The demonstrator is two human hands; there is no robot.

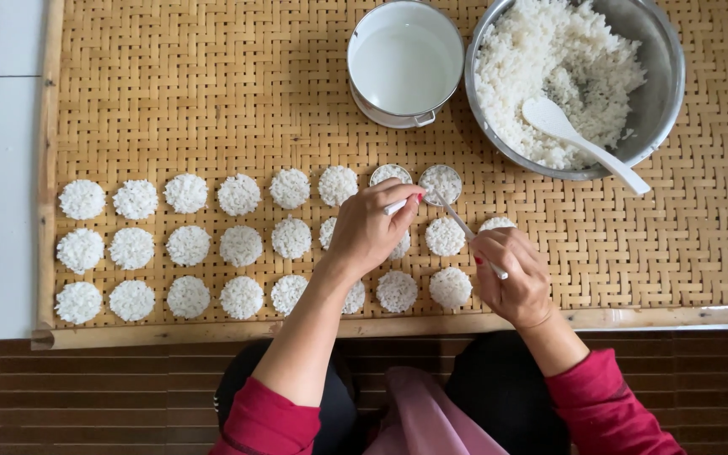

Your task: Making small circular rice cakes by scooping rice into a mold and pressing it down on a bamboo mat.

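The left hand [368, 229] fingers pinch a small white ring [395, 206] and the right hand [516, 278] fingers grip a thin stick [458, 221] poking a round rice cake [441, 183] in mid-frame, with a rice bowl [663, 93] at upper right.

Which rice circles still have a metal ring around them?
Two, at the right end of the top row: the ringed disc by the left hand and the ringed disc beside it. All others lie bare.
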